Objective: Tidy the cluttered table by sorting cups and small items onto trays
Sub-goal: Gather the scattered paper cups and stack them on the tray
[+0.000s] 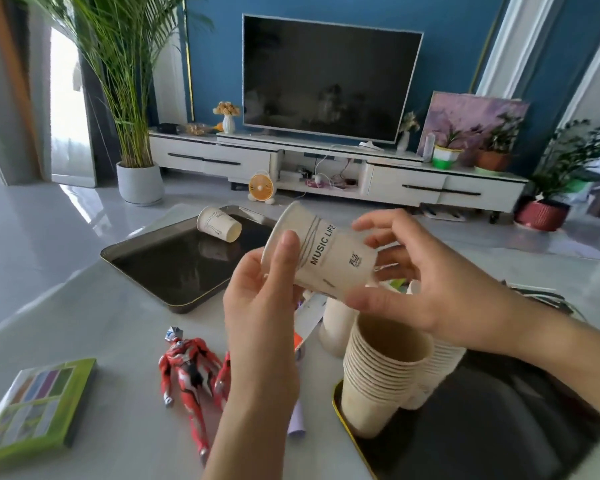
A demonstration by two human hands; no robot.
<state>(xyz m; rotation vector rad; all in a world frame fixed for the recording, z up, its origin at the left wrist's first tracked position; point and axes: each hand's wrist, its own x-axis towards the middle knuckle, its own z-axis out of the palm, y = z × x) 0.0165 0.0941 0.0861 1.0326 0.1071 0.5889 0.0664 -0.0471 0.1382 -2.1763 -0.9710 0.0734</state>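
Head view: with left hand (pixel 260 306) and right hand (pixel 413 292) both curled round the printed cup (pixel 326 258), carry gently to far tray (pixel 174 271), set upright beside tipped cup (pixel 219 224).

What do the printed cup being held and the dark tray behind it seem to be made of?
The printed cup: apparently thin matte white paper, given its thin wall and printed lettering. The dark tray: probably metal or lacquered, glossy; its surface mirrors the tipped cup lying on it.
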